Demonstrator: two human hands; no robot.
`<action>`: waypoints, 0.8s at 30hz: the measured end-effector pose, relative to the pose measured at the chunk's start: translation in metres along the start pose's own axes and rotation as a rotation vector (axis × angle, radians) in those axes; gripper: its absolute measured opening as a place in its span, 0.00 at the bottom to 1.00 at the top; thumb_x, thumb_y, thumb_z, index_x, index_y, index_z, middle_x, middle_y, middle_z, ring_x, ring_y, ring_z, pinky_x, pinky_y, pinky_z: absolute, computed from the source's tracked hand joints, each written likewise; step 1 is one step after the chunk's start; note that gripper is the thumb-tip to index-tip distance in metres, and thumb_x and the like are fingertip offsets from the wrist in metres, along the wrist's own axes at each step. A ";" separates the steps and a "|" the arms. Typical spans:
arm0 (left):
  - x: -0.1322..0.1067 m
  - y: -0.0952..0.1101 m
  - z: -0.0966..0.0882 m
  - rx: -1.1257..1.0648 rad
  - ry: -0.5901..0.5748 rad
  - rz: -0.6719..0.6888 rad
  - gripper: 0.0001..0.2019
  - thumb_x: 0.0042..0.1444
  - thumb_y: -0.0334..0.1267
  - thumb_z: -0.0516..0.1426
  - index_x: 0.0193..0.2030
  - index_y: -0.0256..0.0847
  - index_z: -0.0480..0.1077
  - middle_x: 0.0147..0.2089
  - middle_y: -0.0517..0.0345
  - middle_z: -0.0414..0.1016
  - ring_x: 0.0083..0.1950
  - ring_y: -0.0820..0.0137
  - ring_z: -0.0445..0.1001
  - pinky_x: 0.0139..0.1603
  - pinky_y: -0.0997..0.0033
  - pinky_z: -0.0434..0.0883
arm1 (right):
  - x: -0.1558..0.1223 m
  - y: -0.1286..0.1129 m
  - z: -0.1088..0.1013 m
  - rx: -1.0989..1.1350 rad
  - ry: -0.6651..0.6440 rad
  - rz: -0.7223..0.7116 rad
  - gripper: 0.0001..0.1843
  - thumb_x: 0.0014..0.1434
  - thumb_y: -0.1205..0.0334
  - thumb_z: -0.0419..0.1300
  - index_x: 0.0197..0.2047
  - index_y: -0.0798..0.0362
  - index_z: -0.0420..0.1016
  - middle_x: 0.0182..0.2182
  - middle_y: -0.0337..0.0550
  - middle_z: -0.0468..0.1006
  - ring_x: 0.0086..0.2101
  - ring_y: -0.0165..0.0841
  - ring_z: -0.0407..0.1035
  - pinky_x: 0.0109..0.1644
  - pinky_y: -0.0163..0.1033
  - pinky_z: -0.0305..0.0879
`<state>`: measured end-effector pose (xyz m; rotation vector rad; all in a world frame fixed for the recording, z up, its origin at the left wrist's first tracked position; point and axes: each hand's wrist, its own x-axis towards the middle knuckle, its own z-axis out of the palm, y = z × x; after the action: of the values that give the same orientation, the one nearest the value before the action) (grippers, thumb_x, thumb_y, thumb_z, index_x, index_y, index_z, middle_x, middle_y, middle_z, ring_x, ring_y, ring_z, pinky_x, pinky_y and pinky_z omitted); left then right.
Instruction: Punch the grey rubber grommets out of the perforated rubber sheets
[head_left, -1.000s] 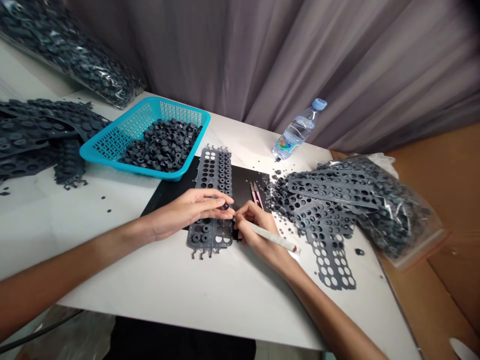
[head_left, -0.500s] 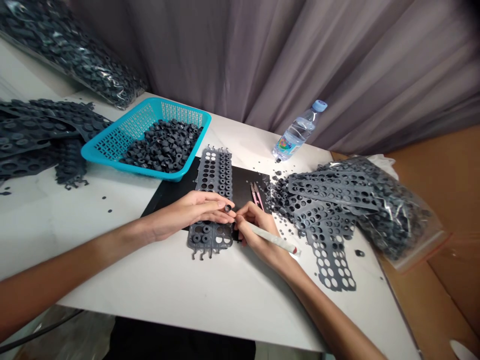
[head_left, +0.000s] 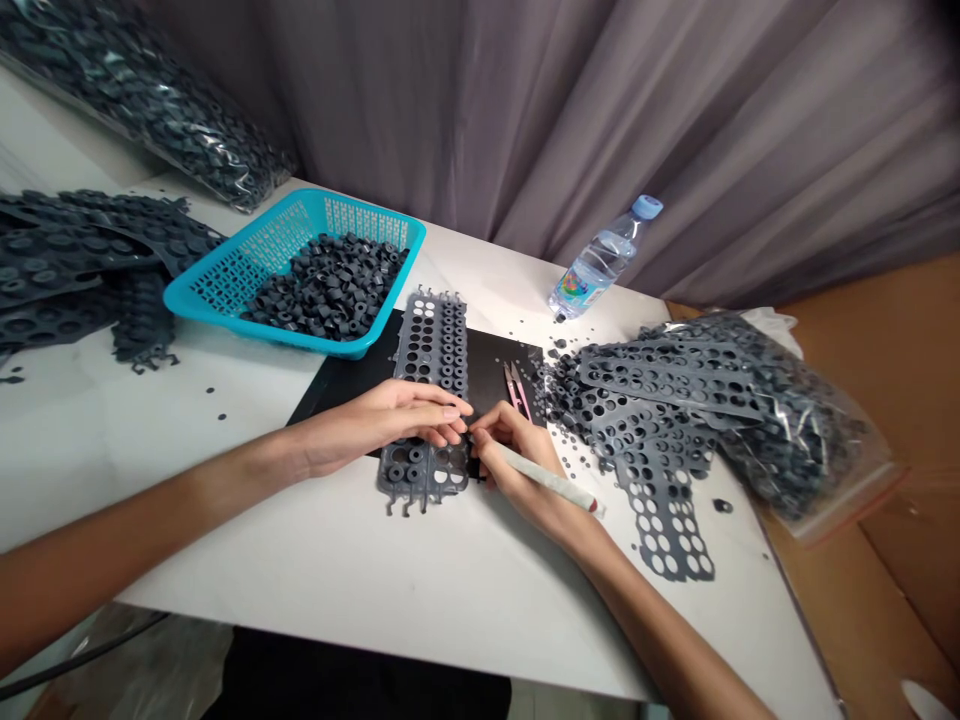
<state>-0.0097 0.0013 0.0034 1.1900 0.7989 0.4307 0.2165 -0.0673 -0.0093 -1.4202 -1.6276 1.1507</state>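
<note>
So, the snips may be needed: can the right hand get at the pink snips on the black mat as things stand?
Probably yes. The pink snips lie uncovered on the black mat just beyond the right hand, but that hand already grips a white tool.

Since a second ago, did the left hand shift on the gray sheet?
No. The left hand lies flat across the same rows of the gray perforated sheet, fingertips meeting the right hand. Everything drifts slightly together; that is head-camera motion.

Matt grey rubber sheet (head_left: 429,400), perforated turquoise plastic basket (head_left: 225,290), clear glossy plastic bottle (head_left: 596,265), smooth white table (head_left: 375,570)
</note>
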 end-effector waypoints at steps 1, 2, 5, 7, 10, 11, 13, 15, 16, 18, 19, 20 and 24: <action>0.000 0.000 0.000 0.031 0.009 -0.004 0.18 0.66 0.46 0.65 0.58 0.41 0.80 0.51 0.49 0.85 0.51 0.63 0.82 0.58 0.61 0.76 | 0.000 -0.001 0.000 -0.001 -0.005 -0.008 0.08 0.71 0.56 0.58 0.40 0.50 0.71 0.25 0.33 0.73 0.22 0.29 0.69 0.26 0.33 0.65; 0.000 0.000 0.000 0.058 0.019 -0.005 0.19 0.65 0.47 0.66 0.59 0.41 0.81 0.50 0.50 0.85 0.50 0.64 0.82 0.57 0.62 0.76 | -0.001 -0.001 0.000 -0.005 -0.010 -0.017 0.08 0.72 0.56 0.58 0.40 0.49 0.71 0.25 0.33 0.72 0.22 0.29 0.68 0.26 0.34 0.65; 0.001 0.000 0.000 0.089 0.031 0.018 0.18 0.66 0.47 0.65 0.58 0.41 0.81 0.48 0.50 0.85 0.46 0.65 0.81 0.53 0.63 0.77 | -0.003 -0.003 -0.001 -0.038 -0.012 -0.036 0.08 0.72 0.56 0.57 0.41 0.49 0.71 0.26 0.33 0.72 0.23 0.29 0.67 0.28 0.34 0.64; 0.001 0.000 0.000 0.091 0.027 0.037 0.17 0.67 0.47 0.63 0.56 0.41 0.82 0.48 0.50 0.84 0.45 0.65 0.80 0.51 0.63 0.78 | -0.004 -0.004 -0.001 -0.071 -0.012 -0.046 0.08 0.72 0.56 0.57 0.40 0.49 0.72 0.27 0.34 0.72 0.24 0.30 0.67 0.28 0.34 0.63; 0.001 0.001 0.001 0.111 0.012 0.042 0.17 0.68 0.48 0.62 0.55 0.40 0.83 0.46 0.50 0.84 0.43 0.65 0.80 0.49 0.63 0.78 | -0.005 -0.005 -0.002 -0.110 -0.030 -0.070 0.08 0.72 0.56 0.57 0.40 0.49 0.72 0.27 0.35 0.72 0.26 0.30 0.67 0.29 0.35 0.61; 0.001 0.001 0.002 0.121 0.004 0.044 0.17 0.69 0.49 0.61 0.55 0.40 0.82 0.46 0.50 0.84 0.43 0.65 0.80 0.49 0.63 0.78 | -0.005 -0.004 -0.002 -0.116 -0.037 -0.075 0.08 0.73 0.57 0.57 0.41 0.49 0.72 0.27 0.36 0.72 0.26 0.30 0.66 0.30 0.35 0.61; 0.001 0.001 0.002 0.136 -0.017 0.057 0.17 0.70 0.49 0.60 0.55 0.40 0.82 0.45 0.51 0.84 0.43 0.66 0.80 0.48 0.64 0.77 | -0.005 -0.003 -0.002 -0.121 -0.040 -0.073 0.08 0.73 0.57 0.57 0.41 0.49 0.72 0.27 0.36 0.73 0.26 0.30 0.66 0.30 0.35 0.61; 0.002 -0.002 0.002 0.135 -0.038 0.068 0.17 0.72 0.49 0.59 0.55 0.41 0.81 0.45 0.51 0.84 0.43 0.66 0.80 0.49 0.64 0.77 | -0.005 -0.002 -0.002 -0.117 -0.034 -0.059 0.09 0.73 0.56 0.57 0.41 0.49 0.72 0.27 0.35 0.73 0.26 0.30 0.66 0.29 0.35 0.61; 0.003 -0.003 0.002 0.128 -0.044 0.069 0.17 0.72 0.49 0.58 0.56 0.41 0.81 0.45 0.51 0.84 0.44 0.66 0.80 0.50 0.64 0.77 | -0.004 -0.001 -0.002 -0.112 -0.029 -0.053 0.09 0.73 0.55 0.57 0.41 0.49 0.72 0.26 0.35 0.73 0.25 0.30 0.66 0.29 0.35 0.61; 0.004 -0.008 0.000 0.099 -0.050 0.063 0.18 0.72 0.50 0.58 0.56 0.40 0.80 0.46 0.50 0.84 0.44 0.66 0.80 0.50 0.63 0.77 | -0.004 0.000 -0.002 -0.102 -0.028 -0.046 0.09 0.73 0.55 0.58 0.41 0.49 0.72 0.25 0.35 0.72 0.25 0.30 0.66 0.29 0.35 0.60; 0.005 -0.010 -0.001 0.082 -0.050 0.058 0.18 0.72 0.50 0.58 0.56 0.40 0.80 0.46 0.50 0.84 0.44 0.65 0.80 0.50 0.63 0.77 | -0.004 0.000 -0.002 -0.100 -0.028 -0.044 0.09 0.73 0.55 0.57 0.41 0.49 0.72 0.25 0.34 0.72 0.25 0.30 0.66 0.28 0.35 0.60; 0.006 -0.012 -0.002 0.065 -0.049 0.053 0.18 0.72 0.51 0.58 0.56 0.40 0.80 0.46 0.49 0.84 0.45 0.65 0.81 0.50 0.62 0.77 | -0.004 0.000 -0.002 -0.099 -0.030 -0.046 0.09 0.73 0.55 0.57 0.41 0.49 0.72 0.25 0.34 0.72 0.25 0.30 0.66 0.28 0.35 0.61; 0.008 -0.015 -0.004 0.004 -0.042 0.038 0.19 0.72 0.52 0.58 0.55 0.40 0.81 0.47 0.48 0.84 0.46 0.64 0.81 0.50 0.63 0.77 | -0.004 -0.001 -0.002 -0.097 -0.038 -0.063 0.09 0.73 0.55 0.57 0.41 0.49 0.72 0.25 0.34 0.72 0.25 0.30 0.67 0.29 0.35 0.62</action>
<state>-0.0086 0.0044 -0.0142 1.2155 0.7422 0.4349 0.2190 -0.0711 -0.0074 -1.4042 -1.7630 1.0822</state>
